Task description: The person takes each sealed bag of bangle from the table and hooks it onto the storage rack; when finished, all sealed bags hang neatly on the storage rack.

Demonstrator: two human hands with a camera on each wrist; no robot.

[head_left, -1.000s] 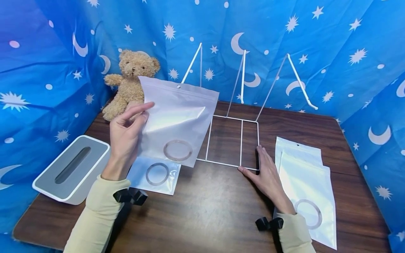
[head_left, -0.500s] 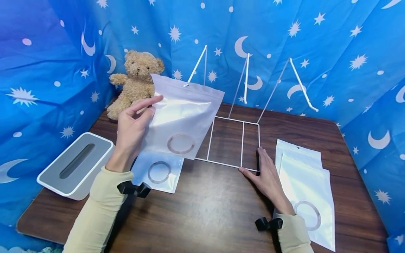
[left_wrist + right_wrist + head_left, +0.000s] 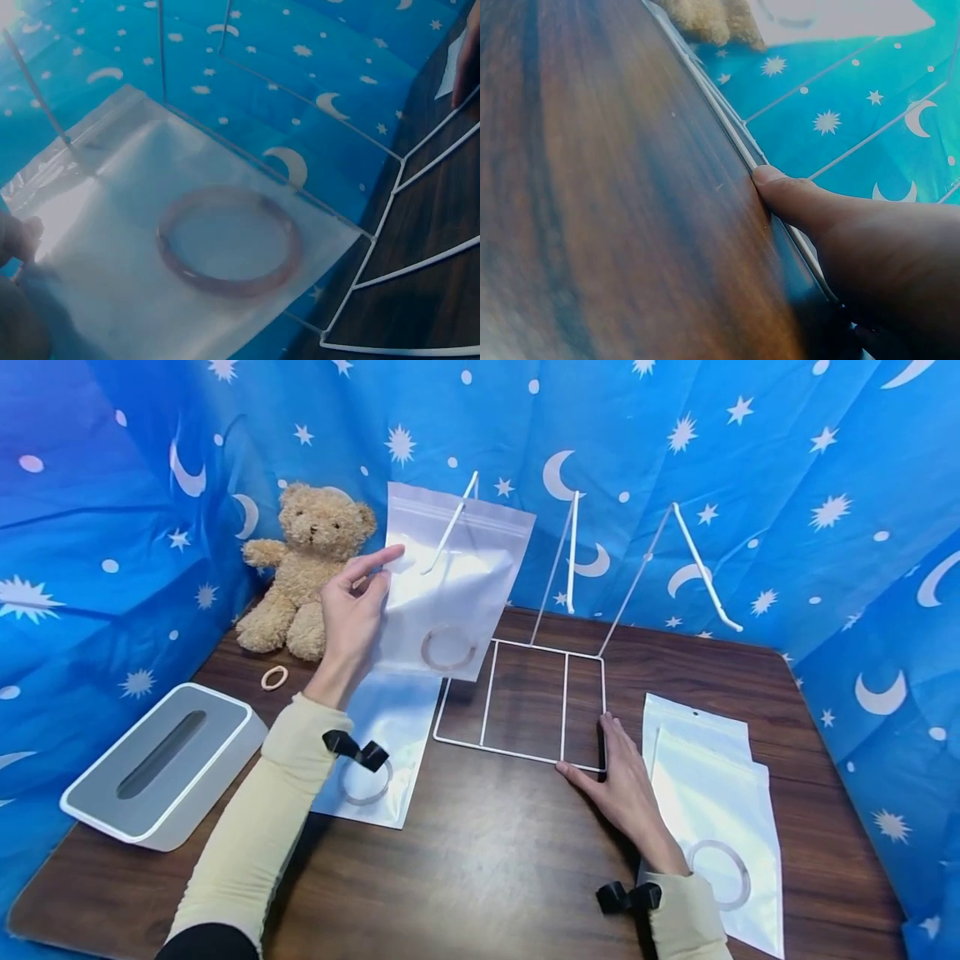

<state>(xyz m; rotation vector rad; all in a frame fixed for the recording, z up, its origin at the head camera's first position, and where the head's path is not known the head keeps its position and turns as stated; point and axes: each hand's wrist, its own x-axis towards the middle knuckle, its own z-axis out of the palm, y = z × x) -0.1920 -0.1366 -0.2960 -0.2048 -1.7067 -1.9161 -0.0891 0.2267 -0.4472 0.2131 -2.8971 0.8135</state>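
My left hand [image 3: 356, 610] pinches the left edge of a translucent zip bag [image 3: 457, 589] with a pinkish bangle [image 3: 225, 281] inside. The bag hangs at the left prong [image 3: 448, 532] of a white wire display rack [image 3: 525, 756]. That prong appears to pass through the bag near its top, its free end in front. My right hand [image 3: 626, 785] holds the rack's front right corner, thumb on the front wire and fingers along the right side. In the right wrist view the thumb [image 3: 780, 187] presses the wire; the other fingers are hidden there.
Another bagged bangle [image 3: 405, 777] lies under my left forearm. Two overlapping bags [image 3: 712, 802] lie at right, one showing a bangle. A teddy bear [image 3: 311, 560] sits back left, with a small beige ring [image 3: 274, 677] before it. A grey-and-white tissue box [image 3: 161, 760] stands at left.
My left hand has moved the bag up and to the right. The left prong, whose tip was near the bag's top edge, now shows its free end well in front of the bag.
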